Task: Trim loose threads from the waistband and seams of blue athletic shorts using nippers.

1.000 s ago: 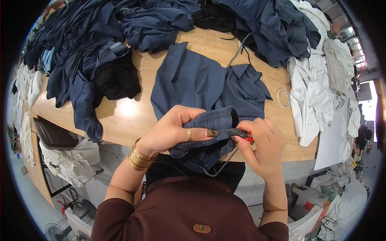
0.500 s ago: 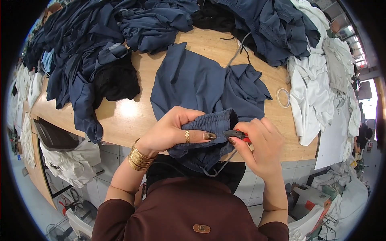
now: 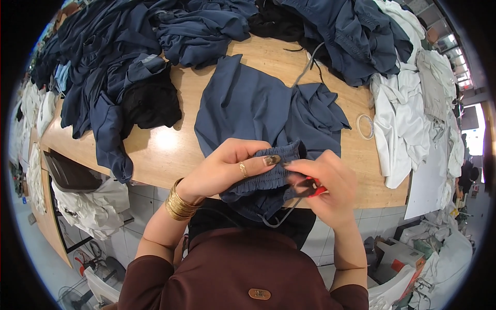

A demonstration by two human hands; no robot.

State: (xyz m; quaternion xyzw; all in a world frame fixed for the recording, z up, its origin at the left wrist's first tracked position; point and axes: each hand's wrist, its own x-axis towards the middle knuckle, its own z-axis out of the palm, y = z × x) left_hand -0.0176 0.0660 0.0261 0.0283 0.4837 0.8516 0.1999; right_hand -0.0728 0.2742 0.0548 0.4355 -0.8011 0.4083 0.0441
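My left hand (image 3: 225, 166) grips the gathered elastic waistband (image 3: 261, 182) of a navy-blue garment (image 3: 245, 106), thumb pressed on top. The rest of the garment spreads over the table in front of me. Facing it, my right hand (image 3: 333, 182) holds small red-handled snips (image 3: 316, 189) in the palm, their dark blades blurred by motion. The right thumb and forefinger touch the waistband's right end, close to my left thumb; whether they pinch anything small there is too blurred to see. A grey drawstring (image 3: 290, 211) loops down below the waistband.
Navy garments pile up on the wooden table (image 3: 155, 160) at the far left and far right, with a black cloth (image 3: 152, 103) among them. A roll of tape (image 3: 365, 126) lies to the right, beside white fabric (image 3: 395, 129). A grey drawstring end (image 3: 310, 64) trails at the back.
The snips have drawn back from the waistband and turned lower into my right palm. My right fingers have come onto the fabric, and my left thumb has shifted slightly up.
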